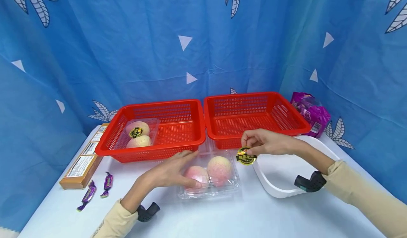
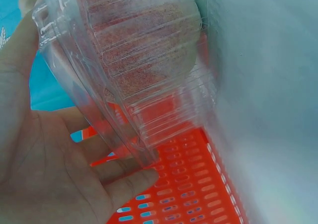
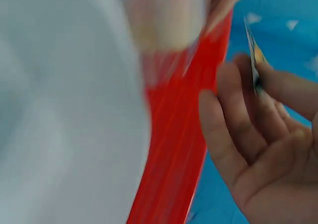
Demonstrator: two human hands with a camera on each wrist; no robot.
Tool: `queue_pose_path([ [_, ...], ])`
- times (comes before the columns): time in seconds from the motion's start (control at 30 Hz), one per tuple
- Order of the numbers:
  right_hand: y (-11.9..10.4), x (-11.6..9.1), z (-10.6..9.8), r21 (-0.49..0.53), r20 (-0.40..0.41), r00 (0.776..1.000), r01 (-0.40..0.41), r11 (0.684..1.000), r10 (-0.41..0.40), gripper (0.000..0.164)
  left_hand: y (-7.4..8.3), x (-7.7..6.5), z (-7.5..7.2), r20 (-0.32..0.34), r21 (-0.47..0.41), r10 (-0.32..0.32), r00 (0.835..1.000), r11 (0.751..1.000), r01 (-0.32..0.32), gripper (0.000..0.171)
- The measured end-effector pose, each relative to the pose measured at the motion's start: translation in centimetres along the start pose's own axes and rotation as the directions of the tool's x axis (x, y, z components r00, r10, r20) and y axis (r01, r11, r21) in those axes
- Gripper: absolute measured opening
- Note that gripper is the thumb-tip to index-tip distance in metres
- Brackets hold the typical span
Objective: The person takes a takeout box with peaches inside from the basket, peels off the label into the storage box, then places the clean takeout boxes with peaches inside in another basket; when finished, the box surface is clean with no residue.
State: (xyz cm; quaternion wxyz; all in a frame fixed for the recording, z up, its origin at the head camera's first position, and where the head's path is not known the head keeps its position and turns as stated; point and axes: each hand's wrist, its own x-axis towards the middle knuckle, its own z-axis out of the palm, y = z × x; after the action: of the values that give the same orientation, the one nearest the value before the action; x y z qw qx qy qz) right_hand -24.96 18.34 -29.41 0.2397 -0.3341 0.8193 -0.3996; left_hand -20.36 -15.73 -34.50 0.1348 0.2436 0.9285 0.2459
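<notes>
At centre frame, the left hand (image 1: 171,172) lies flat-fingered on the clear fruit box (image 1: 208,176), steadying it on the worktop (image 1: 222,216), while the right hand (image 1: 264,143) pinches the peeled round sticker (image 1: 245,156) just above it.

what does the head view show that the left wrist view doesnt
Only the head view shows the right hand pinching a gold and black sticker, the left basket with a second pack of peaches, the white tray, the brown box and two purple candies.

Only the left wrist view shows the ribbed underside of the clear clamshell up close.

Both show the left hand resting on that clamshell, with a red basket beside it.
</notes>
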Motion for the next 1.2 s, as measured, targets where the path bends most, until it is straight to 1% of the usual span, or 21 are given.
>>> queue_pose_path([
  [0.07,0.9,-0.9,-1.2,-0.009,0.049,0.997,-0.067,0.998,0.067,0.019,0.0,0.0,-0.1,0.002,-0.003,-0.006,1.000,1.000,0.006,0.100],
  [0.13,2.0,-1.4,-2.3,-0.021,0.102,0.985,-0.137,0.990,0.138,0.019,-0.1,0.1,-0.1,0.003,-0.006,-0.008,1.000,1.000,0.008,0.100],
  [0.23,3.6,-1.8,-3.6,-0.067,0.156,0.952,-0.254,0.965,0.262,0.013,-0.1,0.1,-0.1,0.003,-0.010,-0.008,1.000,1.000,0.008,0.100],
  [0.33,4.8,-1.6,-4.3,-0.172,0.173,0.922,-0.318,0.932,0.347,0.007,-0.1,0.1,-0.2,0.002,-0.016,-0.013,1.000,1.000,0.013,0.100],
  [0.47,5.5,-1.2,-4.2,-0.302,0.190,0.891,-0.346,0.888,0.412,0.007,-0.2,0.0,-0.2,0.004,-0.019,-0.023,1.000,1.000,0.024,0.100],
  [0.6,5.9,-0.9,-3.3,-0.380,0.189,0.864,-0.374,0.846,0.467,0.008,-0.2,0.0,-0.2,0.003,-0.021,-0.025,1.000,0.999,0.025,0.100],
  [0.67,6.1,-0.8,-2.8,-0.411,0.177,0.855,-0.387,0.826,0.488,0.009,-0.2,0.0,-0.2,0.005,-0.021,-0.022,1.000,1.000,0.022,0.099],
  [0.8,6.6,-0.9,-1.9,-0.459,0.146,0.853,-0.391,0.798,0.502,0.011,-0.2,0.0,-0.2,0.008,-0.015,-0.016,1.000,1.000,0.016,0.099],
  [0.9,6.7,-0.9,-1.4,-0.498,0.106,0.859,-0.391,0.774,0.502,0.013,-0.1,0.1,-0.2,0.007,-0.016,-0.018,1.000,1.000,0.018,0.099],
  [0.97,6.5,-1.0,-1.1,-0.531,0.063,0.855,-0.409,0.743,0.515,0.015,-0.1,0.1,-0.2,0.007,-0.021,-0.025,1.000,0.999,0.025,0.100],
  [1.0,6.4,-1.0,-1.0,-0.559,0.037,0.852,-0.416,0.717,0.523,0.016,-0.1,0.1,-0.2,0.007,-0.024,-0.027,1.000,0.999,0.027,0.100],
  [1.07,6.0,-1.1,-0.6,-0.622,-0.027,0.842,-0.437,0.650,0.539,0.022,-0.2,0.1,-0.2,0.007,-0.028,-0.029,1.000,0.999,0.029,0.100],
  [1.13,5.5,-1.2,-0.3,-0.687,-0.080,0.841,-0.435,0.582,0.535,0.027,-0.2,0.1,-0.2,0.007,-0.027,-0.026,1.000,0.999,0.027,0.100],
  [1.17,5.3,-1.2,-0.2,-0.703,-0.093,0.841,-0.435,0.562,0.533,0.028,-0.2,0.1,-0.3,0.007,-0.028,-0.025,1.000,0.999,0.025,0.100],
  [1.2,5.2,-1.1,0.0,-0.708,-0.092,0.843,-0.429,0.560,0.530,0.028,-0.2,0.1,-0.3,0.008,-0.028,-0.023,1.000,0.999,0.023,0.099],
])
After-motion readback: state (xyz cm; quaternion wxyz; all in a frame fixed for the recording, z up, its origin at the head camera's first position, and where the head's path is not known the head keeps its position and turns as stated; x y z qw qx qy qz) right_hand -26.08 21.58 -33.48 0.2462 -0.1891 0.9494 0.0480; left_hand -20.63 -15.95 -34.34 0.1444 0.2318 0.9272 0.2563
